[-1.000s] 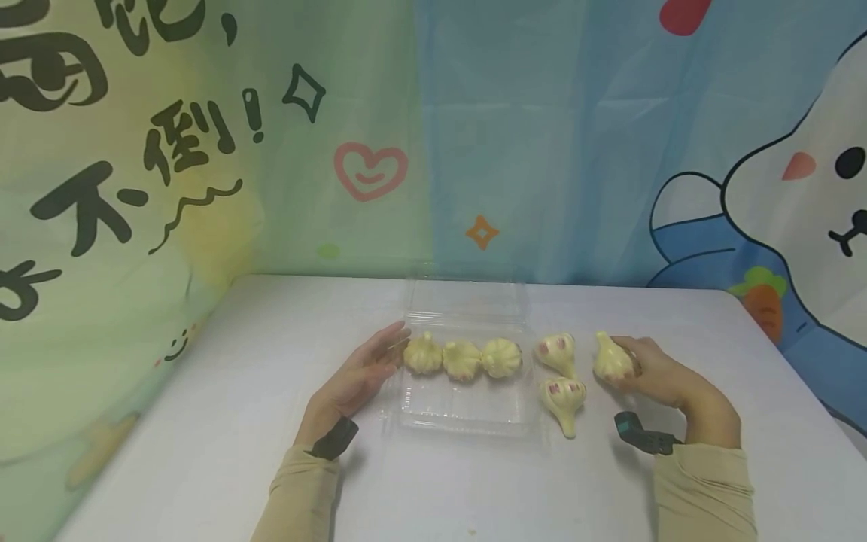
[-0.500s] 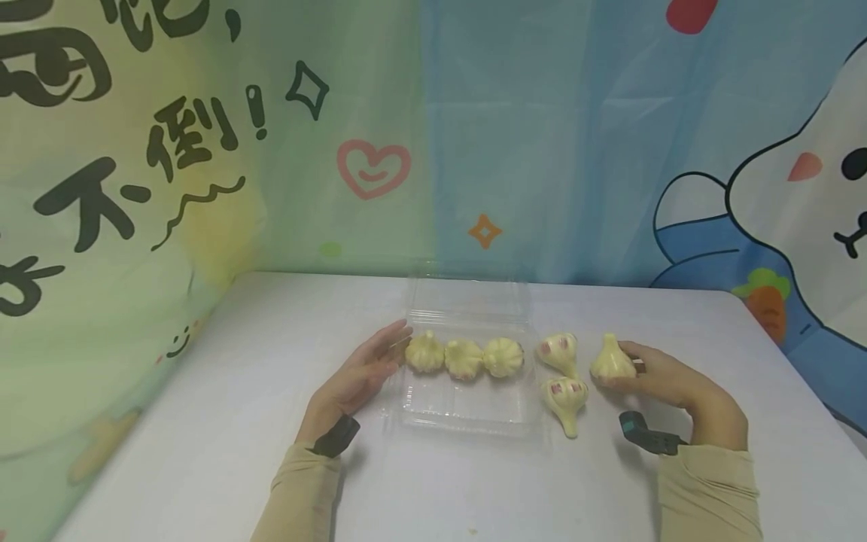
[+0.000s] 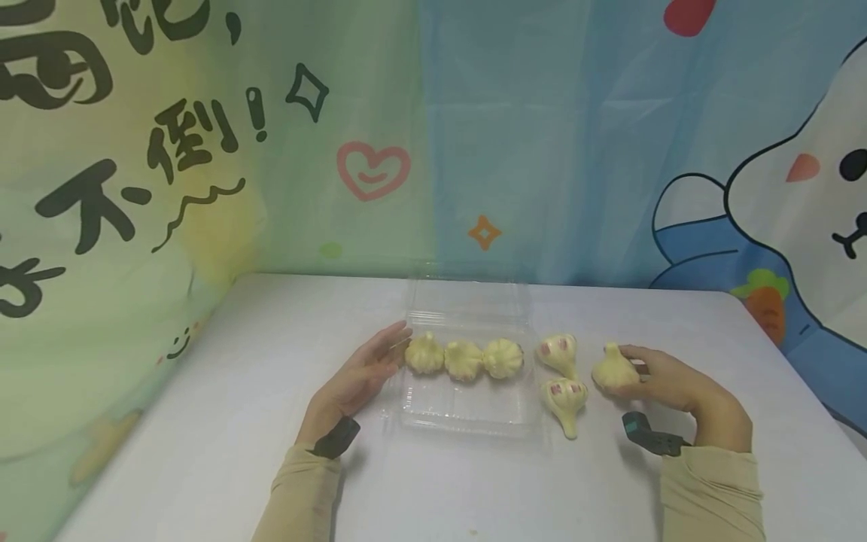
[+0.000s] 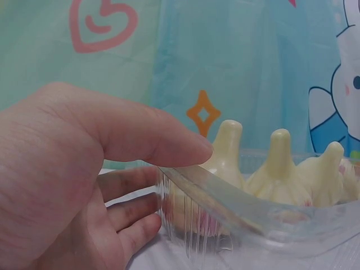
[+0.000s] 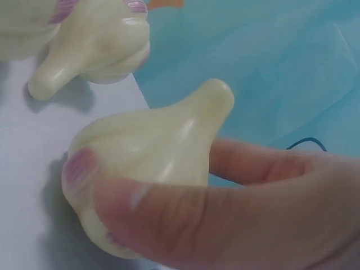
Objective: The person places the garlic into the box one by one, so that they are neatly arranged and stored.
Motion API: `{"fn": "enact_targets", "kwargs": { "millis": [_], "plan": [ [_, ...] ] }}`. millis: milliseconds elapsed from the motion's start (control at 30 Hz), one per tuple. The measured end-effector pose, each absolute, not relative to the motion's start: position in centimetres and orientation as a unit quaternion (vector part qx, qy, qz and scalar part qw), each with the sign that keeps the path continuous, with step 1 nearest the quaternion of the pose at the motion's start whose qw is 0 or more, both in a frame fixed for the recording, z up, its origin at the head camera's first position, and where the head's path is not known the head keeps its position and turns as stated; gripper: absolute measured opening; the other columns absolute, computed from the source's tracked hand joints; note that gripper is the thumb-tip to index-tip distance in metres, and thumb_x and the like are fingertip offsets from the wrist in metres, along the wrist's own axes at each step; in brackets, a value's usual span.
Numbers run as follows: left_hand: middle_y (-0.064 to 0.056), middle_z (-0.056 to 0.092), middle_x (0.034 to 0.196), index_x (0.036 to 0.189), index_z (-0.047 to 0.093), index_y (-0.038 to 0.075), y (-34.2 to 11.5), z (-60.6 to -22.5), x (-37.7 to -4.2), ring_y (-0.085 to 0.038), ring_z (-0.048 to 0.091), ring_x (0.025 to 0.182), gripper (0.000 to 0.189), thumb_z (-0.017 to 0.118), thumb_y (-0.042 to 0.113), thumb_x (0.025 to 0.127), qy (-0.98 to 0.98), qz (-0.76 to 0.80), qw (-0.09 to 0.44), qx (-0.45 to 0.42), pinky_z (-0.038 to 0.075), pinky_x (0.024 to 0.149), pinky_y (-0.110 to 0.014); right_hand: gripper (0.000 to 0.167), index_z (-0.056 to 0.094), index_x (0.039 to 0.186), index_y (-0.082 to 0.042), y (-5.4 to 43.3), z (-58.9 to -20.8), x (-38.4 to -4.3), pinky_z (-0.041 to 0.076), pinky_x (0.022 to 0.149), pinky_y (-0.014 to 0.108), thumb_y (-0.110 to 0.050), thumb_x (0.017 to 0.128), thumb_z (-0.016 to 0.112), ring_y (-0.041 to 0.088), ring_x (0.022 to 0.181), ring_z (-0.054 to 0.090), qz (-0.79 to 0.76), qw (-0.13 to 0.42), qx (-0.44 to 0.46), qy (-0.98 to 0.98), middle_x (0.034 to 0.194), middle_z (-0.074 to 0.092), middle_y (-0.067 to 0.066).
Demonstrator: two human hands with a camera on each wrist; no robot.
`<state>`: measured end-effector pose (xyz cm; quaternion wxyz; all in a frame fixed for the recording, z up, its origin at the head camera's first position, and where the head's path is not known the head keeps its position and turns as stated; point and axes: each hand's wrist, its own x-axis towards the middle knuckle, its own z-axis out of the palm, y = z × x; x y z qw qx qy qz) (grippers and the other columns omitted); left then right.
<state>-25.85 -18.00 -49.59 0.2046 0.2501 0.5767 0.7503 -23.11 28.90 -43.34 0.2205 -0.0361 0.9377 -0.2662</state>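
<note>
My right hand [image 3: 667, 380] pinches a garlic bulb [image 3: 613, 369], pale with purple patches, between thumb and fingers. In the right wrist view the bulb's [image 5: 140, 146] neck points up and away, with the thumb [image 5: 163, 219] across its near side. A clear plastic box [image 3: 463, 410], lid laid back, holds three garlic bulbs [image 3: 463, 360] in a row along its far half, necks up in the left wrist view. At the box's left side is my left hand [image 3: 362, 376], fingers loosely extended along the outer wall. Its thumb [image 4: 180, 140] lies at the rim.
Two more garlic bulbs lie on the white table [image 3: 433, 489] just right of the box: one [image 3: 558, 352] farther back, one [image 3: 565, 399] nearer. The clear lid [image 3: 467, 297] extends toward the table's back edge. A printed curtain [image 3: 515, 135] hangs behind.
The garlic bulb in my right hand has turned more upright, then shifted slightly nearer. The right hand moved a little to the right. My left hand and the box stay put.
</note>
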Motion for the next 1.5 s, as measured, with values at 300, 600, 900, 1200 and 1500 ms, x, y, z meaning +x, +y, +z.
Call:
{"fn": "enact_targets", "kwargs": {
  "millis": [300,600,900,1200,1500],
  "plan": [
    [-0.020,0.007,0.159,0.151,0.010,0.004,-17.84,-49.56,-25.76,-0.038,0.008,0.146,0.071,0.046,-0.007,0.091,0.568,0.762,0.203,0.236,0.001,0.119,-0.051,0.099,0.024,0.144,0.009,29.25,-44.05,-23.41,0.036,0.097,0.068,-0.048,0.078,0.072,0.057,0.129,0.030,-0.283,0.209,-0.039,0.935,0.143,0.029,0.039],
    [-0.022,0.006,0.158,0.152,0.012,0.005,-17.97,-49.53,-25.72,-0.039,0.008,0.146,0.070,0.044,-0.007,0.091,0.571,0.758,0.201,0.244,0.001,0.119,-0.052,0.096,0.026,0.144,0.009,29.43,-44.10,-23.47,0.038,0.095,0.068,-0.043,0.078,0.074,0.057,0.127,0.034,-0.288,0.204,-0.025,0.935,0.141,0.032,0.039],
    [-0.021,0.008,0.158,0.151,0.013,0.005,-18.01,-49.75,-25.85,-0.038,0.010,0.146,0.069,0.044,-0.008,0.091,0.575,0.756,0.198,0.243,0.002,0.119,-0.051,0.093,0.029,0.141,0.009,29.49,-44.10,-23.48,0.039,0.095,0.067,-0.040,0.077,0.075,0.056,0.126,0.036,-0.290,0.197,-0.026,0.936,0.139,0.035,0.040],
    [-0.021,0.009,0.158,0.152,0.013,0.005,-17.94,-49.58,-25.78,-0.038,0.011,0.146,0.070,0.045,-0.007,0.091,0.575,0.757,0.197,0.240,0.003,0.119,-0.051,0.093,0.030,0.141,0.009,29.44,-44.22,-23.54,0.038,0.096,0.068,-0.042,0.077,0.075,0.057,0.127,0.035,-0.298,0.186,-0.035,0.936,0.140,0.033,0.040],
    [-0.019,0.010,0.159,0.152,0.014,0.008,-18.03,-49.86,-25.95,-0.038,0.012,0.146,0.069,0.045,-0.007,0.091,0.581,0.752,0.197,0.242,0.004,0.119,-0.051,0.093,0.029,0.143,0.008,29.53,-44.17,-23.63,0.036,0.096,0.069,-0.042,0.078,0.074,0.057,0.127,0.033,-0.294,0.194,-0.029,0.936,0.141,0.033,0.039]
  ]
}}
